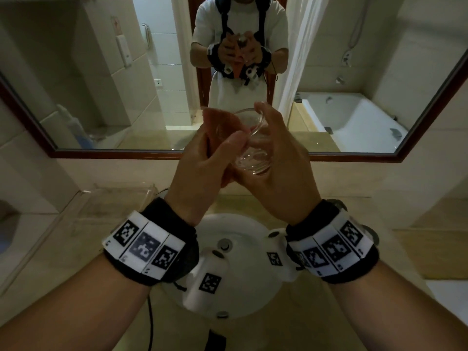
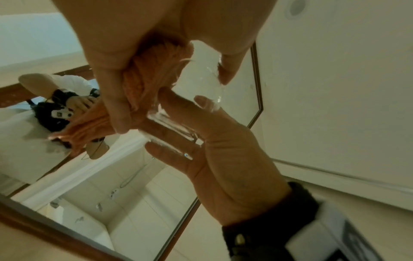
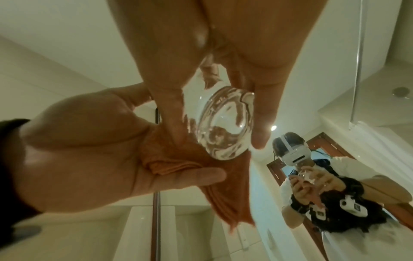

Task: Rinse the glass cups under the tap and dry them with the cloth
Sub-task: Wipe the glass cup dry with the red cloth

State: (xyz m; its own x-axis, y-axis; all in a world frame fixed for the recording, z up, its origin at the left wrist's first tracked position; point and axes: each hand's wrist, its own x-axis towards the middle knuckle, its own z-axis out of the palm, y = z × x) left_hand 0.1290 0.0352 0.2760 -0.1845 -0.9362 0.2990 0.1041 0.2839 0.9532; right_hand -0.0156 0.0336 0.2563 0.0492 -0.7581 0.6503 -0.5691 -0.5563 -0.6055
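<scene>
I hold a clear glass cup (image 1: 253, 145) up in front of the mirror, tilted with its mouth toward me. My right hand (image 1: 276, 160) grips it around the wall and thick base; in the right wrist view the right hand (image 3: 170, 61) has fingers on both sides of the glass cup (image 3: 225, 134). My left hand (image 1: 207, 160) holds an orange cloth (image 1: 215, 122) bunched against the cup's left side. The left wrist view shows the left hand (image 2: 116, 84) with its fingers curled round the orange cloth (image 2: 143, 79) beside the glass cup (image 2: 201, 84). The cloth (image 3: 178, 162) hangs down below the cup.
A white sink basin (image 1: 243, 224) lies directly under my wrists, set in a beige counter (image 1: 379, 219). A clear tray (image 1: 114, 198) stands on the counter at the left. The framed mirror (image 1: 101, 72) is close behind the cup. The tap is hidden.
</scene>
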